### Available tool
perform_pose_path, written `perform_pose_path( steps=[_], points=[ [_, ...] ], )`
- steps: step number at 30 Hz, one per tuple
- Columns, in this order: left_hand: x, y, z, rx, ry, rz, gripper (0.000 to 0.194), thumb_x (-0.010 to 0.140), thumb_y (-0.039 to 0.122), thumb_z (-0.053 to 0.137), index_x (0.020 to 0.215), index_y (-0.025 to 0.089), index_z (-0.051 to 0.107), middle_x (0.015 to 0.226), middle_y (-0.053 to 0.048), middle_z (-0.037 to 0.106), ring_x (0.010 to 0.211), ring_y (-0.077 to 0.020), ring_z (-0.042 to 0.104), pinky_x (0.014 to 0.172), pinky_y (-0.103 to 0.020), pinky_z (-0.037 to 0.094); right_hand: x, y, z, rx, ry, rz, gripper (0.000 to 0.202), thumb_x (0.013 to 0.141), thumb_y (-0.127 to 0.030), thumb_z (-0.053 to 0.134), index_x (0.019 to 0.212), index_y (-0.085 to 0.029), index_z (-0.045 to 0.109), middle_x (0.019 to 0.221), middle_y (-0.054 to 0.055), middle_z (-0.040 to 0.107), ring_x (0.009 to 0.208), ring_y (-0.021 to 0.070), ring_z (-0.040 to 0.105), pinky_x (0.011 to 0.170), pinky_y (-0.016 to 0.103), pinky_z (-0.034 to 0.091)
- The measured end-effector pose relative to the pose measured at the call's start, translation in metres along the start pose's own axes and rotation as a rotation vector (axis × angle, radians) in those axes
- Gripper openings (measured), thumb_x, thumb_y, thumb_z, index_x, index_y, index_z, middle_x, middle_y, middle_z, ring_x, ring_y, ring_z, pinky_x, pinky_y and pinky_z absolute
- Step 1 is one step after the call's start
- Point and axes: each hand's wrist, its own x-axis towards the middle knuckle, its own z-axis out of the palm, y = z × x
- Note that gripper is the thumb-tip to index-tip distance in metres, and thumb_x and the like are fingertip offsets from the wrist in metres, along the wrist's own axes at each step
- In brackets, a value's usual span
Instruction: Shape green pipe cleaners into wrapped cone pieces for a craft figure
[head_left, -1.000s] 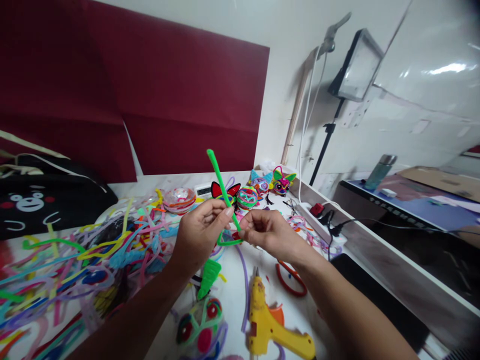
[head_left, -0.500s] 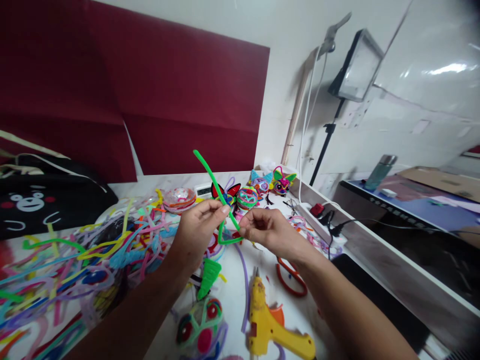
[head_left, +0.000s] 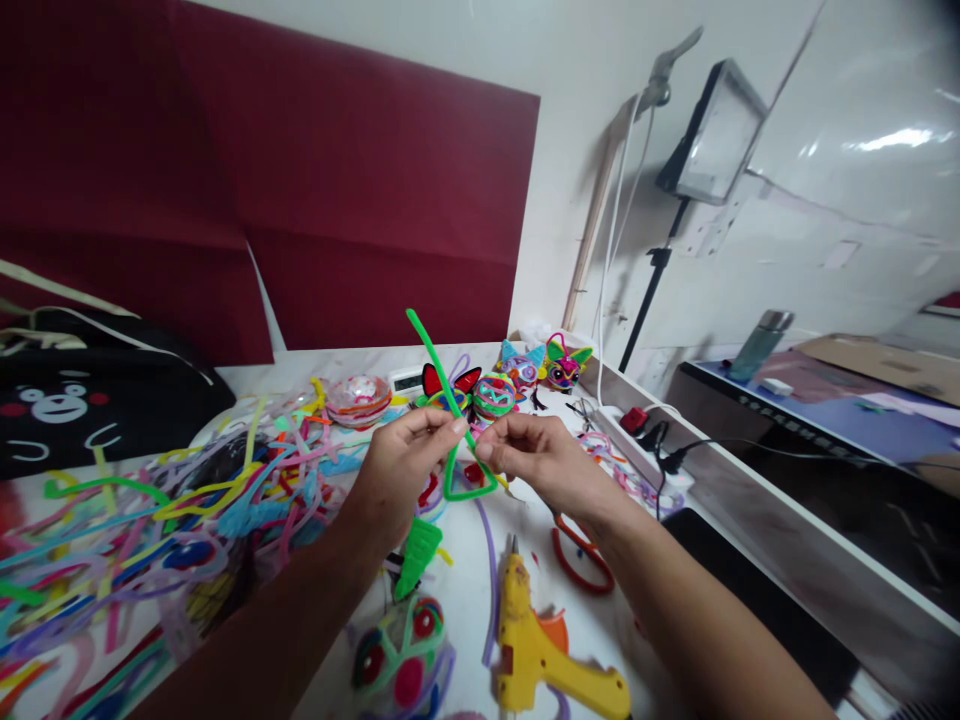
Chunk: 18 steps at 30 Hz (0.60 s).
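A green pipe cleaner (head_left: 429, 345) is bent into a triangle at its lower end, with one straight end sticking up to the left. My left hand (head_left: 409, 455) pinches it where the triangle's top meets the long end. Close beside, my right hand (head_left: 529, 450) has its fingertips closed on the same pipe cleaner, at the triangle's right side. Below the hands lie a green wound triangle piece (head_left: 418, 556), a yellow glue gun (head_left: 525, 645) and orange-handled scissors (head_left: 581, 560). A decorated mask-like piece (head_left: 405, 655) sits at the front.
Many coloured pipe cleaners (head_left: 247, 490) cover the table's left side. Finished cat-like ornaments (head_left: 523, 368) stand at the back. A power strip (head_left: 656, 450) with cables lies at the right, near a black flat object (head_left: 757, 590). A black bag (head_left: 97, 400) is far left.
The green pipe cleaner has shifted slightly right and down, and its bent lower part now forms a closed triangle. My left hand has moved a little to the right.
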Motion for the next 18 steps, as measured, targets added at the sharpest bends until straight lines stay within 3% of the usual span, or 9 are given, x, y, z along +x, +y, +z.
perform_pose_path(
  steps=[8,18],
  points=[
    [-0.0058,0.0025,0.0085,0.005,-0.021,-0.076,0.021,0.070,0.033,0.071,0.069,0.015,0.062,0.055,0.005,0.049,0.048,-0.0067,0.038,0.043,-0.019,0.026,-0.0001,0.0008,0.0053,0.110,0.075,0.037,0.032,0.059,-0.035,0.081,0.073,-0.014,0.061,0.057,-0.005,0.053,0.049,0.0063,0.042,0.047,0.021,0.032],
    [-0.0046,0.0012,0.0047,0.084,-0.066,-0.026,0.020,0.073,0.035,0.068,0.068,0.016,0.065,0.055,0.005,0.049,0.052,-0.0092,0.041,0.048,-0.021,0.030,0.0010,0.0029,0.0021,0.158,0.073,0.036,0.031,0.058,-0.030,0.082,0.077,-0.015,0.062,0.058,-0.004,0.057,0.049,0.0066,0.046,0.048,0.021,0.037]
  ],
)
